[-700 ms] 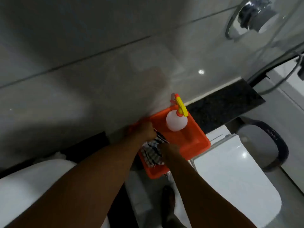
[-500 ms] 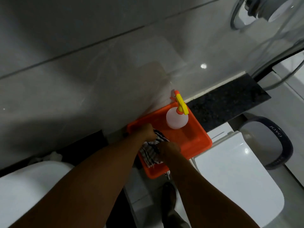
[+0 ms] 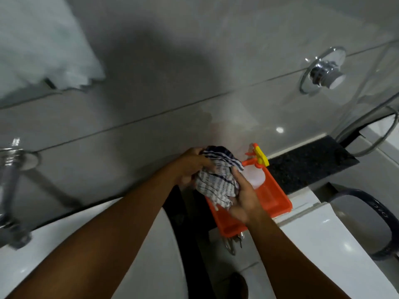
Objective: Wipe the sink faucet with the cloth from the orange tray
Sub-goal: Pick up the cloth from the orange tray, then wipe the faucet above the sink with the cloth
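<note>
A blue-and-white checked cloth (image 3: 218, 180) hangs bunched above the orange tray (image 3: 274, 201), clear of it. My left hand (image 3: 192, 165) grips the cloth's upper left part. My right hand (image 3: 244, 197) holds its lower right side from beneath. The tray sits on the white toilet tank by the wall. The chrome sink faucet (image 3: 10, 190) stands at the far left, blurred, over the white sink (image 3: 64, 255), well away from both hands.
A white spray bottle (image 3: 254, 175) with a yellow-and-orange trigger stands in the tray. The white toilet lid (image 3: 323, 244) lies at lower right. A chrome flush button (image 3: 323, 72) and hoses are on the right wall. A pale towel (image 3: 43, 50) hangs at upper left.
Both hands have lifted the cloth up out of the tray. The view has swung left and down, bringing the faucet and sink into sight.
</note>
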Demonstrator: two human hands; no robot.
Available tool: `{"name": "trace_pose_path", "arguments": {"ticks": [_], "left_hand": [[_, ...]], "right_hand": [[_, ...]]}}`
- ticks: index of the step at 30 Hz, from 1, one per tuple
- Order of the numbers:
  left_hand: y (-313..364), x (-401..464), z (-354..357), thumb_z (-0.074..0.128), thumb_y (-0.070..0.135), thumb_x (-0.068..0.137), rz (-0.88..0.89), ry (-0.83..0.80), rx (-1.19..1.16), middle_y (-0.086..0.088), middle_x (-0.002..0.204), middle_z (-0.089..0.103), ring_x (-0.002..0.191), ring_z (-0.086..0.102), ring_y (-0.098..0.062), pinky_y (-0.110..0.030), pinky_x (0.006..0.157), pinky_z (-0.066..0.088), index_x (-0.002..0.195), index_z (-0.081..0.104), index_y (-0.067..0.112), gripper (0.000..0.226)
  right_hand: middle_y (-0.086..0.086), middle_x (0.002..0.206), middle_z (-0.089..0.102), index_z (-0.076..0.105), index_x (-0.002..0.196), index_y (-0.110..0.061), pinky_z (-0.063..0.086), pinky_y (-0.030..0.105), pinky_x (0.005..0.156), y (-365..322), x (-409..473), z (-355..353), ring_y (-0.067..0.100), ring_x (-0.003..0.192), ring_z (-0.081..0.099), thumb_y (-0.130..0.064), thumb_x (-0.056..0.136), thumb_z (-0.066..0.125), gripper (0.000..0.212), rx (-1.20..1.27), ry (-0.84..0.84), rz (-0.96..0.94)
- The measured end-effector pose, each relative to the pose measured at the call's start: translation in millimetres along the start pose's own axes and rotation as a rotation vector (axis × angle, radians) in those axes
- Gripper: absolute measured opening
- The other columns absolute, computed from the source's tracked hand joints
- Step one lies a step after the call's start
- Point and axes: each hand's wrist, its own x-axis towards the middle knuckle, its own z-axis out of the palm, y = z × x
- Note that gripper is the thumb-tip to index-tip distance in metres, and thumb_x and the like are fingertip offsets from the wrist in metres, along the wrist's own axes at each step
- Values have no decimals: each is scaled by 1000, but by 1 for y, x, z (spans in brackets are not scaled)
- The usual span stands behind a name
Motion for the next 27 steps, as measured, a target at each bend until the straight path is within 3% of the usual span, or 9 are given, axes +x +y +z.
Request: {"name": "trace_pose_path", "arguments": {"ticks": [3,8,10,12,14,16,20,23,27], "left_hand": [[15,-61,-33,71,-6,74,55,64,-1,-18,115,72,105,68,-35,-47,96,54,118,66,1,45],[35,-165,-95,78,30,80,103,246,-83,-19,107,77,99,73,-35,-53,95,56,109,73,5,38],[41,-203,-122,75,25,82,145,340,-71,-18,93,78,89,74,-36,-52,88,59,98,72,5,26],[41,-237,-148,74,14,83,196,469,20,-13,77,74,72,71,-29,-43,74,59,80,68,9,9],[36,-267,-173,76,16,83,198,596,141,-17,69,66,57,61,-24,-30,56,52,71,64,10,18],[26,-293,-196,78,23,82,195,684,201,-18,66,53,50,46,-22,-22,43,36,73,58,10,25],[5,-324,-233,80,24,80,194,853,173,-14,68,43,51,38,-18,-24,48,31,74,47,14,35],[-1,-326,-246,78,27,81,176,980,197,-15,67,52,57,53,-22,-28,57,41,71,53,10,31],[-3,-308,-230,66,44,86,92,1245,479,-14,105,59,95,60,-32,-40,77,53,108,59,5,46]], "right_hand": [[22,119,72,65,126,-1,54,49,100,10,-14,56,35,108,71,-35,99,52,45,-189,-60,-19],[27,131,64,61,132,-1,45,60,107,37,-23,138,43,118,64,-35,71,82,73,-414,-124,-74],[28,127,66,64,128,-2,49,62,101,51,-33,178,43,114,67,-31,77,79,61,-463,-143,-62],[25,113,73,69,120,-2,61,54,80,66,-49,217,38,96,75,-25,87,69,39,-554,-132,-57],[20,95,78,71,110,-3,61,37,53,81,-58,246,30,69,77,-20,91,66,25,-651,-126,-68],[14,83,77,71,105,-5,55,27,43,99,-65,269,23,54,73,-15,91,67,18,-723,-152,-96],[10,79,78,75,93,-6,60,30,58,128,-68,312,22,62,73,-14,81,79,15,-848,-174,-196],[12,87,79,76,86,-9,64,42,77,141,-49,332,28,75,77,-24,70,87,24,-954,-105,-288],[15,92,79,77,92,-6,63,49,84,153,-20,332,31,79,76,-28,65,89,37,-1019,-46,-335]]}}
